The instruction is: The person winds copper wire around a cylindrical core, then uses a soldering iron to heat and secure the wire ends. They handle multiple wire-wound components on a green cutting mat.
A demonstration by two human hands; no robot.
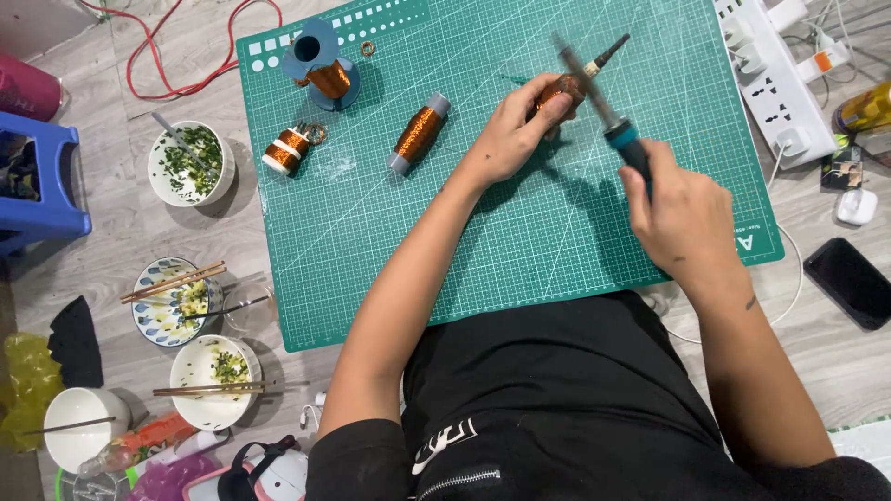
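We're down on a grey wood-look floor (pixel 111 241), bowls (pixel 190 165) scattered left, a blue plastic stool (pixel 42 176) at the edge, red cable (pixel 176 83) looping above, white power strip (pixel 775 79) and a black phone (pixel 849 281) right.

Counts from my headcam view — coils, bowls, hands

I count four copper-wire coils on one green cutting mat (pixel 520 250): a blue-flanged spool (pixel 320 63), a white-ended coil (pixel 287 150), a grey-ended coil (pixel 419 134), and a fourth coil (pixel 561 93) gripped in my left hand (pixel 510 139). One soldering iron (pixel 608 111) sits in my right hand (pixel 682 218) — two hands in all. Off the mat I see four bowls (pixel 190 165) (pixel 170 301) (pixel 215 369) (pixel 85 425), two pairs of chopsticks (pixel 172 282) (pixel 209 390), one power strip (pixel 775 79), one black phone (pixel 849 281) and one blue stool (pixel 42 176).
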